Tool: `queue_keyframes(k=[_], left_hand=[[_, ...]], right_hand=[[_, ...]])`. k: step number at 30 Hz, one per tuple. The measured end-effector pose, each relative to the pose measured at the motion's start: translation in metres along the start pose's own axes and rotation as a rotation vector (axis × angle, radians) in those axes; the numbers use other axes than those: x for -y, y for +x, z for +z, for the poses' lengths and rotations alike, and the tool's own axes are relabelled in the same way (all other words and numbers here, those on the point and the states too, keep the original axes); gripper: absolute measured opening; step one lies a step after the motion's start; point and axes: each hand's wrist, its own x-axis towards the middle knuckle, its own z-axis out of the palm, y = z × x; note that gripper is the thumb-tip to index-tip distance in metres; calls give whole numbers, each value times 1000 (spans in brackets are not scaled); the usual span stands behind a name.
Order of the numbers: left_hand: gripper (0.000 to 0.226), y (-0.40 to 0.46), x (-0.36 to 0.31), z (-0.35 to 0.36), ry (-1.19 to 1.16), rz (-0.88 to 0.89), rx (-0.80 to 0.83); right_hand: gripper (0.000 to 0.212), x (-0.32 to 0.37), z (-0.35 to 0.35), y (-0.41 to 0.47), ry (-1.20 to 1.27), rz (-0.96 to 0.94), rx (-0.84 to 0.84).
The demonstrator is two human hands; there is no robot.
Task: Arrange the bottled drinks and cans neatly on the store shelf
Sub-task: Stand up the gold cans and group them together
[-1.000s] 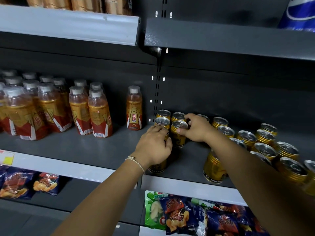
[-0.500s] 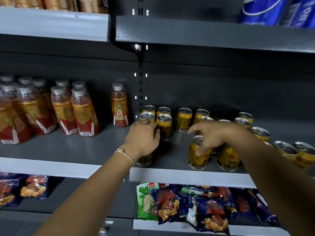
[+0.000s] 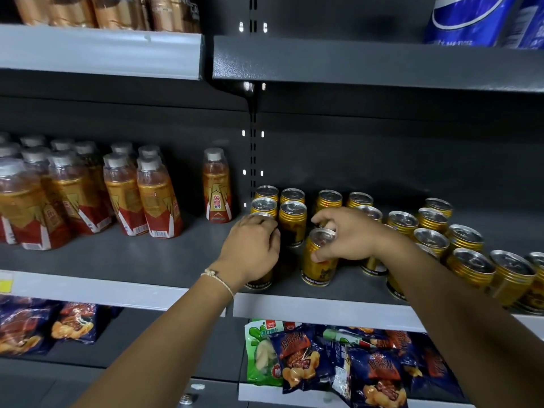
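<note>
The lone bottle [image 3: 217, 187] bears "东鹏" on its label; other print is unreadable.

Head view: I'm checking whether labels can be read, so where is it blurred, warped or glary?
Head view: bottles at far left are smeared and bowed by the wide lens; the lone bottle label reads sharply; can tops catch bright glare; the can under the left hand sits in shadow.
</note>
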Motion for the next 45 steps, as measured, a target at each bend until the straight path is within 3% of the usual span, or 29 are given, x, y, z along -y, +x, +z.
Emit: queue_keyframes(k=[4,14,19,23,25,30,45], left_hand=[[38,1,12,-8,-215,-102,9],[41,5,22,-5,-294,-174,78],[44,15,22,-4,-329,-239,87],[48,12,18,2,-322,-246,39],[49,11,18,7,-311,-257,8],[51,11,20,11,-286,-248,15],[52,11,20,10,-254,-232,51]], right_hand=[[79,9,15,14,55,-23,-111],[70,19,45,31,134,14,-262],[54,17,60,29,237,-26,-319],[92,3,75,25,402,1,-294],[101,-5,84,23,455,52,-250],[62,-14,105,25,528,95,-295],[54,-7,112,26,534,70,-341]])
